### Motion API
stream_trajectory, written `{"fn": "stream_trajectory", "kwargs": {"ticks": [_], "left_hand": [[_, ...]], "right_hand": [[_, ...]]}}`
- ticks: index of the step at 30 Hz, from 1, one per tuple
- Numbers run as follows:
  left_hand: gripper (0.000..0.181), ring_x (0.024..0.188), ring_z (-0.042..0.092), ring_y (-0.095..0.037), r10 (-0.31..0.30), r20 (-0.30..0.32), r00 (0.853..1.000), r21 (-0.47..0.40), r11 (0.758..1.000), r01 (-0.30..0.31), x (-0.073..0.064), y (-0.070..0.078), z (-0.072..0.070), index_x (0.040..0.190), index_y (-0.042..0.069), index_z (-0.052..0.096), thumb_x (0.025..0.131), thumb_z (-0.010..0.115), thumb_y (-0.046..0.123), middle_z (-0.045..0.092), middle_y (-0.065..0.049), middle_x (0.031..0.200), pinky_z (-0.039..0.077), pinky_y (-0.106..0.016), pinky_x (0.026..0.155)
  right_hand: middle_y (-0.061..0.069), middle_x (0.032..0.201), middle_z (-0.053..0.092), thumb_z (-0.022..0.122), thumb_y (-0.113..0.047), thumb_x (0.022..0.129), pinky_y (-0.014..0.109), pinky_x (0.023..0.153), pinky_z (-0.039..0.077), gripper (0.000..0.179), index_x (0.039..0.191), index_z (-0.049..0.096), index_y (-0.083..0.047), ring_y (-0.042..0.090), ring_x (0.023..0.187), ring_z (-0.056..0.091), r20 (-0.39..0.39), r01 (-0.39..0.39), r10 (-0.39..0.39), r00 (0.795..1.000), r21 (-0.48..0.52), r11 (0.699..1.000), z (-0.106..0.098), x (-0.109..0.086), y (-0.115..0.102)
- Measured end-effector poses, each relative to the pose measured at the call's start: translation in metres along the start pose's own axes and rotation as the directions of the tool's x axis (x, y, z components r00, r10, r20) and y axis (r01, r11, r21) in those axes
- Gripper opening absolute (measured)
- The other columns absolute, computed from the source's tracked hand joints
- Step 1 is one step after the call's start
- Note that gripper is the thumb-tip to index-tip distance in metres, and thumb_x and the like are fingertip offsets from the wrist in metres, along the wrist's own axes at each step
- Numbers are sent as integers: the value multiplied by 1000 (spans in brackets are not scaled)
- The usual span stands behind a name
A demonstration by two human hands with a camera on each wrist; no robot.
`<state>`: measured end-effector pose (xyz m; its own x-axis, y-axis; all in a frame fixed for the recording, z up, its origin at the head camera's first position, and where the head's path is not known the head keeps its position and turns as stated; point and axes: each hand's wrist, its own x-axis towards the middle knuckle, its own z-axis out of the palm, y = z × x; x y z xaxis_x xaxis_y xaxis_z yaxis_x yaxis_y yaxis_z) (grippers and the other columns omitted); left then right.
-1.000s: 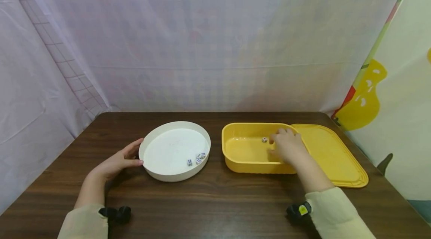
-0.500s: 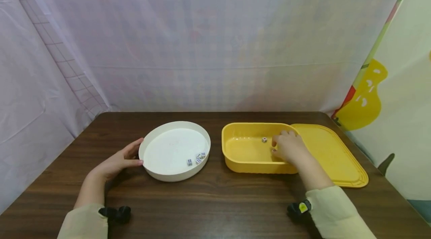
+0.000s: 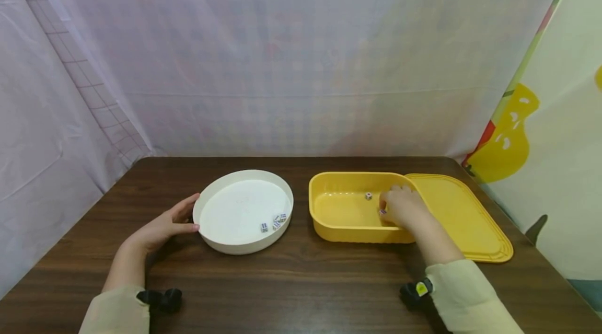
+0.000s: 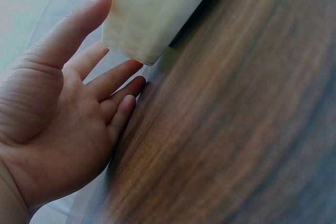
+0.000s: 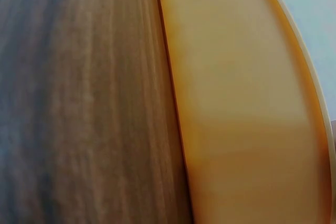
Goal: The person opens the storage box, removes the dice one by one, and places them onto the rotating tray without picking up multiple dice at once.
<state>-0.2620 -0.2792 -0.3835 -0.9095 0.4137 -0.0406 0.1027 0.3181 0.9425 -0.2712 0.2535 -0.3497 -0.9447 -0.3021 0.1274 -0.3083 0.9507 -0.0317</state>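
My left hand [image 3: 162, 227] rests against the left side of a round white tray [image 3: 205, 234], its thumb and fingertips touching the wall. In the left wrist view the fingers [image 4: 113, 80] are spread and only slightly bent at the tray's edge [image 4: 152, 19]. Several white dice [image 3: 276, 225] with dark pips lie together at the tray's front right. My right hand [image 3: 405, 207] reaches into a yellow rectangular box [image 3: 359, 234] and pinches a die [image 3: 382, 212] at its fingertips. Farther left in the box lies another die [image 3: 369, 196]. The right wrist view shows only the box's outer wall [image 5: 241, 77].
A yellow lid [image 3: 463, 219] lies flat on the dark wooden table [image 3: 282, 292], right of the box. A pale curtain [image 3: 301, 57] hangs behind the table's back edge.
My right fingers have drawn together low in the box, and a die now shows at their tips. My left hand and the white tray stay put.
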Motion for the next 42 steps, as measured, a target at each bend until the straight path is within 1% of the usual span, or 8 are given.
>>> {"fn": "stream_trajectory", "kwargs": {"ticks": [6,11,14,19,22,30,35,42], "left_hand": [[86,140,4,-46,1,-2,1000,1,1000,-1,0,0,1,153,1,8,89,66,12,8,-29,154,7,-63,106],[86,140,5,-46,-1,-4,1000,-1,1000,1,0,1,1,153,2,9,89,66,12,8,-29,154,7,-63,106],[86,140,4,-45,0,-1,1000,0,1000,0,-1,0,1,153,2,8,89,66,12,7,-30,154,7,-63,106],[86,140,4,-46,1,1,1000,-2,1000,-1,-1,0,1,153,2,8,89,66,11,7,-29,154,7,-63,106],[86,140,4,-46,2,2,1000,-6,1000,-2,-1,0,1,153,2,8,89,66,11,7,-29,154,7,-63,106],[86,140,5,-45,8,1,1000,-16,1000,-8,-1,-1,1,153,2,9,89,66,11,8,-30,154,7,-63,106],[86,140,4,-45,6,2,1000,-13,1000,-6,-1,-1,1,153,2,9,89,66,11,8,-30,154,6,-63,106],[85,140,3,-46,0,3,1000,-4,1000,0,-1,1,0,153,3,8,90,65,11,6,-29,154,6,-63,106]], "right_hand": [[10,84,54,73,-17,74,58,79,38,8,74,65,-16,40,89,51,6,-2,2,1000,2,1000,0,1,1],[13,89,56,72,-20,80,60,83,37,8,79,67,-14,42,94,50,21,-14,14,1000,8,1000,-3,1,-2],[13,90,57,72,-21,80,60,84,37,9,81,68,-13,42,94,50,10,-10,10,1000,9,1000,-6,1,-4],[12,89,56,72,-20,79,60,84,37,8,79,67,-13,41,94,50,-17,4,-4,1000,0,1000,-10,0,-9],[14,92,57,72,-21,80,61,85,37,9,80,67,-14,43,97,50,-27,7,-7,1000,-7,1000,-12,0,-12],[13,96,59,75,-20,81,59,84,39,8,84,70,-14,42,98,51,-79,41,-43,996,-23,999,-24,-4,-26],[13,98,58,74,-20,82,61,85,38,10,87,70,-13,42,99,50,-89,63,-64,994,-14,998,-30,-7,-35],[13,100,57,75,-21,83,58,85,37,11,86,69,-13,41,104,48,-88,77,-76,993,5,997,-38,-8,-49]]}}
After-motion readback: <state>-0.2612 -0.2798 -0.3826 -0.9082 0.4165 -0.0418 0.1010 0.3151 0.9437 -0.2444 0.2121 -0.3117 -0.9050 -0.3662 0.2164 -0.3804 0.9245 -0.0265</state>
